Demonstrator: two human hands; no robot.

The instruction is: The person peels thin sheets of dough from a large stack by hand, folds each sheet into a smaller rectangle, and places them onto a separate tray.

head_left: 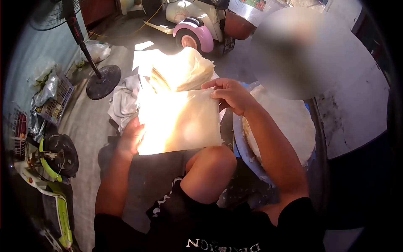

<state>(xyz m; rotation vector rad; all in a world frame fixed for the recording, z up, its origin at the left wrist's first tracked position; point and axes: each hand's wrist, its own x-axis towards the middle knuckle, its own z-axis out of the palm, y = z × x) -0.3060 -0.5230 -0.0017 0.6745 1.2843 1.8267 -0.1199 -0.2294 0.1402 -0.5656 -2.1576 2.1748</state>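
Note:
A thin, pale, roughly rectangular sheet (197, 122) is stretched between my two hands above my knee, its left half washed out by bright sunlight. My left hand (131, 136) grips the left edge, with the thumb on the front face. At the upper right corner, the thumb and fingers of my right hand (233, 95) pinch the sheet. Just behind it rises a stack of similar cream-coloured sheets (189, 69), folded and uneven at the top. A crumpled light grey cloth (126, 101) lies beside the stack, near my left hand.
Under my right forearm sits a wide round basin (247, 161) holding a large whitish slab (289, 126). A standing fan (104, 82), plastic baskets (58, 101) and a green-and-white scooter (61, 206) are on the left. Farther back stands a pink-fendered vehicle (203, 40).

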